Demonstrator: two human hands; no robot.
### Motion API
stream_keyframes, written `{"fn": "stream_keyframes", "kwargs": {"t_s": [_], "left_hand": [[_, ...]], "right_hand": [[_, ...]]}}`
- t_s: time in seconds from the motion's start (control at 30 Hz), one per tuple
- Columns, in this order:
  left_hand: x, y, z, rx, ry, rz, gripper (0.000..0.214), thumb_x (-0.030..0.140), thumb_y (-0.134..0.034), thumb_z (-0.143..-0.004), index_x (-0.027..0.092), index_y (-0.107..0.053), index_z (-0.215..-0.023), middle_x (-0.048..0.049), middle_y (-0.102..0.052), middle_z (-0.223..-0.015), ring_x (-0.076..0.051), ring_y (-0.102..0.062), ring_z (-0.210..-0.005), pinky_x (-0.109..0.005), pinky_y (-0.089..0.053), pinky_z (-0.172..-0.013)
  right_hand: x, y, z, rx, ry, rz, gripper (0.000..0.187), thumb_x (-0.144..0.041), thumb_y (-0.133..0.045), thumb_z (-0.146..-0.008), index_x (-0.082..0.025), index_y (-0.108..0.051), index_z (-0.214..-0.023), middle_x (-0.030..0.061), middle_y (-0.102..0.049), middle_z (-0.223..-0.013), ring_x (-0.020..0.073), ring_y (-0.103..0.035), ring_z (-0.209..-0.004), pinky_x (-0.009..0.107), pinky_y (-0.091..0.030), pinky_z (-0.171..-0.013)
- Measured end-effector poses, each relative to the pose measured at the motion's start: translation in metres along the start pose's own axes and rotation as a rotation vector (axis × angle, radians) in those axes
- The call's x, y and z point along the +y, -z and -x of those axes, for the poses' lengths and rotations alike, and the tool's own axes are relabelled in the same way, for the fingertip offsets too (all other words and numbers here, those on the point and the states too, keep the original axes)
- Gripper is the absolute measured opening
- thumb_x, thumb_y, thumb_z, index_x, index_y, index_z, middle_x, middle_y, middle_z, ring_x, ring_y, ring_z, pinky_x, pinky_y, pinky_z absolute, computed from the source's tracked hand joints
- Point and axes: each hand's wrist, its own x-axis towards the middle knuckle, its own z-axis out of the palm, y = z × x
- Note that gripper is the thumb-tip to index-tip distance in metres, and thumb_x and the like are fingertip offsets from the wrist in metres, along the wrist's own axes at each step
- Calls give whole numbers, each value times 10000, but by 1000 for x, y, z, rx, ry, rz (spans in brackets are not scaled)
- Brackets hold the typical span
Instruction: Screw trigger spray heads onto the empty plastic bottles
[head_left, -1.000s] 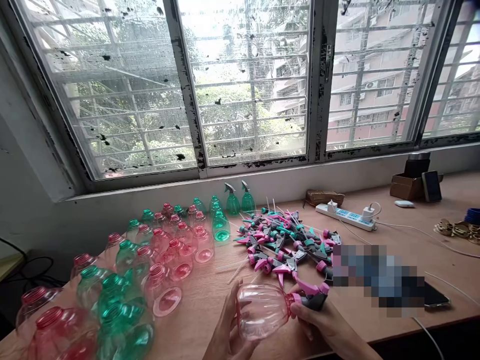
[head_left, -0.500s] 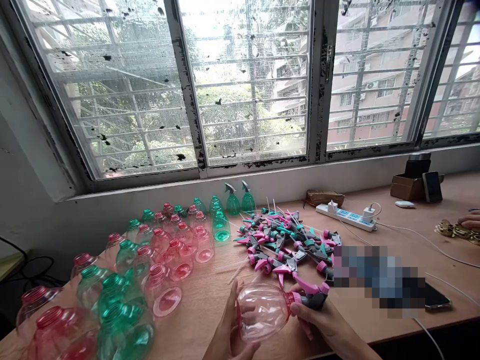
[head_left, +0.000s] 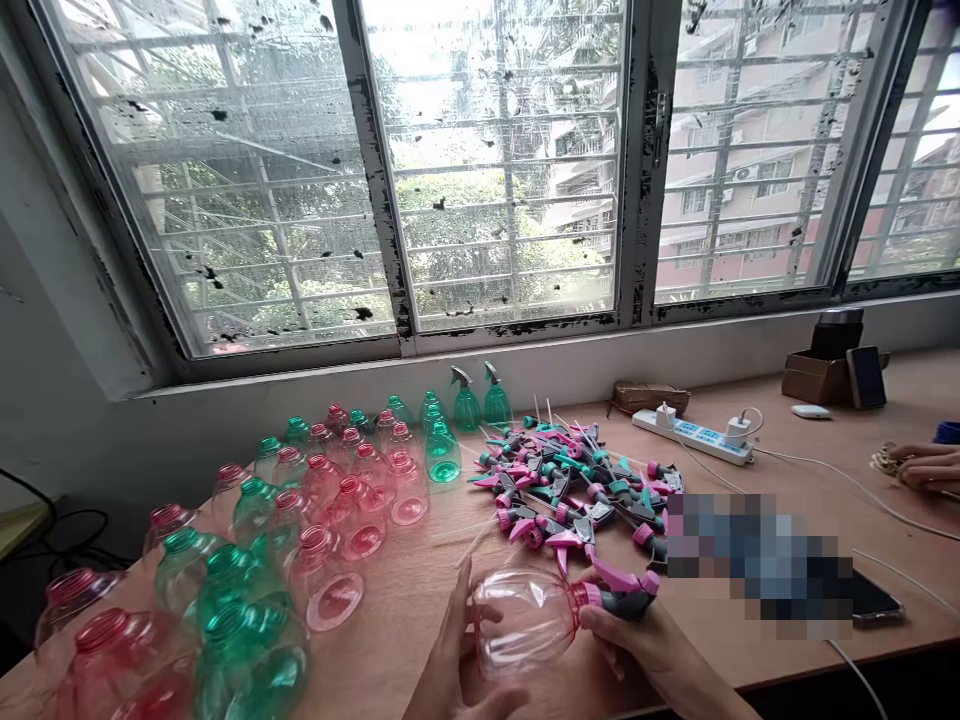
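Note:
A clear pink spray bottle [head_left: 525,625] lies on its side in the air above the table's front edge, its neck to the right. My left hand [head_left: 448,655] cups its base end, fingers behind and thumb below. At the neck, my right hand [head_left: 649,645] grips the pink-and-grey trigger sprayer [head_left: 626,592], thumb against the collar. Whether the collar is fully tight I cannot tell. Just beyond is a heap of trigger sprayers [head_left: 574,480] in pink, green and grey with thin tubes.
Open pink bottles [head_left: 319,560] and green bottles [head_left: 247,640] stand at left. Two green bottles with sprayers [head_left: 466,405] stand by the window wall. Further right are a power strip [head_left: 694,437], a phone [head_left: 874,603], cables, a cardboard box [head_left: 814,378] and another person's hand [head_left: 930,468].
My left fingers and thumb have shifted slightly on the bottle, which stays nearly in place. The other person's hand at the far right has come further into view.

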Motion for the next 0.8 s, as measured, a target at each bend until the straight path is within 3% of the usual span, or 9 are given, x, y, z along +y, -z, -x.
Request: {"fn": "stream_keyframes", "kwargs": {"t_s": [0.1,0.2,0.3,0.37,0.43,0.53,0.67,0.8], "left_hand": [[1,1,1,-17,59,152,1053,583,-838,-740,340,-259,-1585,-139,-513,-1431,-341,-607,-1226,-441,-497,-1040],[3,1,2,-12,58,152,975,514,-873,-736,397,-340,-1545,-106,-429,-1570,-355,-565,-1313,-446,-478,-1091],[4,-1,2,1,22,74,911,523,-812,-805,470,-294,-1552,-60,-362,-1632,-330,-565,-1316,-425,-514,-1055],[5,-1,2,-19,2,65,982,541,-820,-787,479,-233,-1572,-48,-333,-1655,-332,-558,-1327,-434,-509,-1064],[6,-1,2,-45,11,119,1048,544,-841,-762,439,-208,-1591,-62,-348,-1654,-357,-503,-1396,-459,-462,-1119],[9,-1,2,-65,44,180,962,547,-808,-796,378,-281,-1583,-87,-416,-1623,-377,-429,-1464,-480,-383,-1184],[11,-2,2,-15,-21,41,892,563,-785,-809,437,-316,-1557,-44,-317,-1675,-372,-419,-1459,-467,-384,-1177],[8,-3,3,-18,1,30,932,608,-750,-819,510,-203,-1567,-47,-284,-1675,-337,-555,-1326,-455,-493,-1060]], "right_hand": [[0,0,0,6,-17,6,579,-562,-848,-730,-164,-662,-1108,-89,-535,-513,94,-424,-456,213,-396,-416],[-4,-1,0,-10,10,-21,495,-553,-824,-765,-176,-668,-1047,-74,-565,-547,84,-435,-429,206,-371,-398],[-8,-3,0,-4,10,-47,465,-551,-823,-768,-187,-661,-1007,-50,-613,-629,65,-439,-407,194,-340,-380],[-9,-3,0,-6,13,-43,467,-555,-824,-765,-185,-661,-999,-48,-613,-636,62,-435,-405,195,-343,-383],[-8,-3,1,-20,24,-18,429,-559,-814,-774,-172,-670,-892,-49,-598,-616,59,-430,-410,195,-342,-388],[-6,-1,1,-39,24,15,431,-561,-800,-788,-161,-645,-749,-39,-606,-614,51,-430,-414,185,-315,-383],[-5,1,0,-42,4,-29,398,-541,-787,-811,-181,-657,-916,-29,-660,-648,62,-452,-393,182,-319,-358],[-4,2,0,-36,8,-30,386,-528,-774,-832,-192,-649,-977,-28,-673,-656,72,-464,-396,187,-331,-363]]}}
